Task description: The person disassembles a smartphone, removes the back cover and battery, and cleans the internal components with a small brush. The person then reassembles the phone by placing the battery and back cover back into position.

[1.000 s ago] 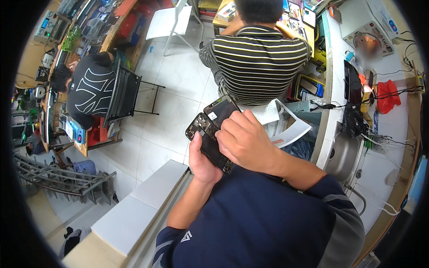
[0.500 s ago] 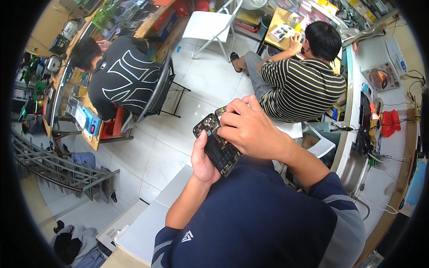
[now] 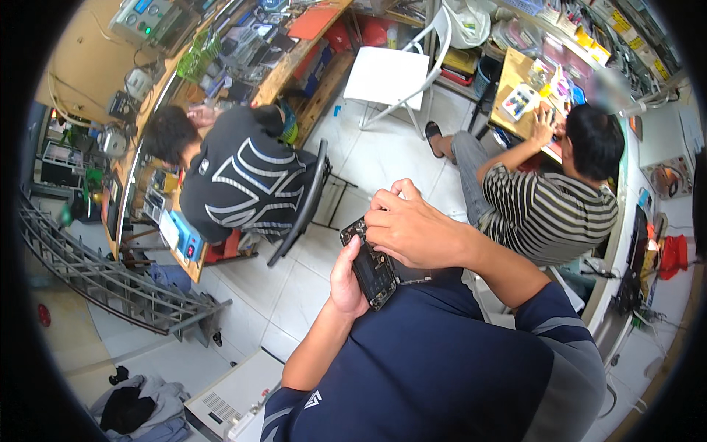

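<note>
An opened smartphone [image 3: 377,278] is held in front of my chest, its dark inner parts and circuit boards exposed. My left hand [image 3: 347,283] is closed round its left side, thumb along the edge. My right hand [image 3: 420,234] is closed over the upper part of the phone, fingers bent and pinched together. A thin dark panel [image 3: 414,275], opened out beside the phone body, shows below the right hand, which grips it. The fingertips of the right hand hide the upper part of the joint between body and panel.
Ahead on the left, a person in a black shirt [image 3: 250,177] sits at a cluttered workbench [image 3: 298,59]. On the right, a person in a striped shirt [image 3: 549,214] works at a small table [image 3: 515,70]. A white folding chair [image 3: 387,77] stands between them. Metal railing [image 3: 110,276] runs along the left.
The view has shifted, so the room and the seated people appear lower and farther right. The phone stays in both hands, and more of the panel shows below my right hand.
</note>
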`<state>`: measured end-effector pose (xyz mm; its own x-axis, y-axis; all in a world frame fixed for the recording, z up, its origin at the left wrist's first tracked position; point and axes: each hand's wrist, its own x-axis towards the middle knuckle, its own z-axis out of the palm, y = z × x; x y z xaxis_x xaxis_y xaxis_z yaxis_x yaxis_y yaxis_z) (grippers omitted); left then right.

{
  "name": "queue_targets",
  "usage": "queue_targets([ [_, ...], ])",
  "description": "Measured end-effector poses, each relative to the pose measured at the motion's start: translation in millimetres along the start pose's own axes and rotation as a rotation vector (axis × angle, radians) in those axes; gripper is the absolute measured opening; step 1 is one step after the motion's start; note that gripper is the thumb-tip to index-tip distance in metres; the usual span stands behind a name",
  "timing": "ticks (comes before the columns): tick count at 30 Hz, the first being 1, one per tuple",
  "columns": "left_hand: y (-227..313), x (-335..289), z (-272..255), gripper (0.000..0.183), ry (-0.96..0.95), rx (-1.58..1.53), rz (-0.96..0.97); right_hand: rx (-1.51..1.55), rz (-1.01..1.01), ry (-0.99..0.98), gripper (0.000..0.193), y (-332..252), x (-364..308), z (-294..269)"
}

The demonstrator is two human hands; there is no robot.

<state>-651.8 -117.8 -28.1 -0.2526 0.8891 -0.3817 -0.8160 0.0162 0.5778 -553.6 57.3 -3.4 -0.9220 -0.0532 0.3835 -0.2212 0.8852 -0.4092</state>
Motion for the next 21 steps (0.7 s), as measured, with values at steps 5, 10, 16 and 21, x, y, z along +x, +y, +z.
queue_targets([
  [5, 51, 110, 24, 0.054, 0.03, -0.02, -0.044, 0.026, 0.027, -0.023, 0.01, 107, 44, -33],
  [10, 96, 204, 58, 0.052, -0.001, -0.012, -0.091, 0.009, 0.041, -0.06, 0.01, 199, 83, -80],
  [16, 136, 281, 47, 0.051, 0.035, -0.101, -0.065, 0.016, 0.022, -0.141, 0.011, 274, 141, -98],
  [21, 183, 342, 15, 0.051, 0.08, -0.335, 0.078, 0.025, 0.003, -0.022, 0.016, 339, 221, -83],
])
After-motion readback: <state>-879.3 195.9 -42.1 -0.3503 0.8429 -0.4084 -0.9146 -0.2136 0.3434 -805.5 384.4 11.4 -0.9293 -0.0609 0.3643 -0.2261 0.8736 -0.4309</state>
